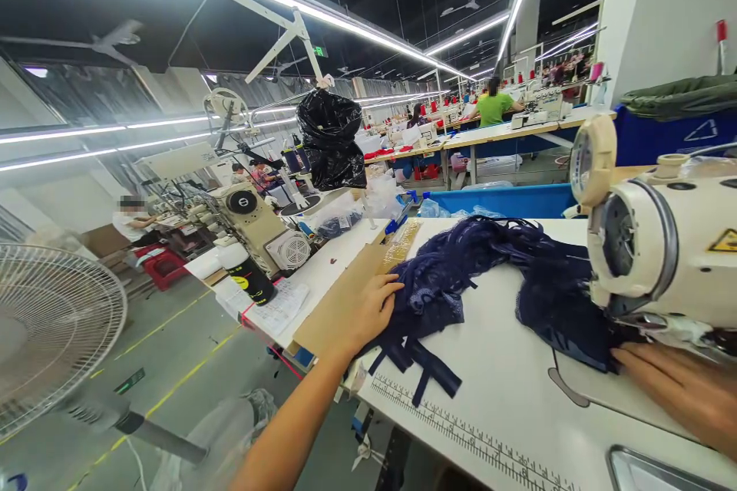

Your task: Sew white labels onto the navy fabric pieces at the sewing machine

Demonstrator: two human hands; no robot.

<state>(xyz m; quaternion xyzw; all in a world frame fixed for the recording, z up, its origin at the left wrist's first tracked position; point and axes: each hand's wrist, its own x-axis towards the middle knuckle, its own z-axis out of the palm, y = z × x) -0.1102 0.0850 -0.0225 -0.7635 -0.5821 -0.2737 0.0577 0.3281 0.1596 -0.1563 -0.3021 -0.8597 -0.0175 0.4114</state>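
A heap of navy lace garment pieces (437, 276) with many narrow straps lies across the white sewing table (489, 368). At the heap's left edge my left hand (373, 311) has its fingers bent and closed on the fabric. A smooth navy piece (567, 314) trails from the heap to below the head of the cream sewing machine (662, 245). Beside the machine's needle area, my right hand (673, 380) lies with fingers stretched out, their tips touching this piece's edge. The machine partly hides the cloth there.
A printed ruler scale (461, 430) runs along the table's front edge. Brown cardboard (339, 295) lies left of the heap, near a black-labelled bottle (250, 280) and another sewing machine (247, 222). A black plastic bag (331, 142) hangs behind. A large fan (51, 330) stands at left.
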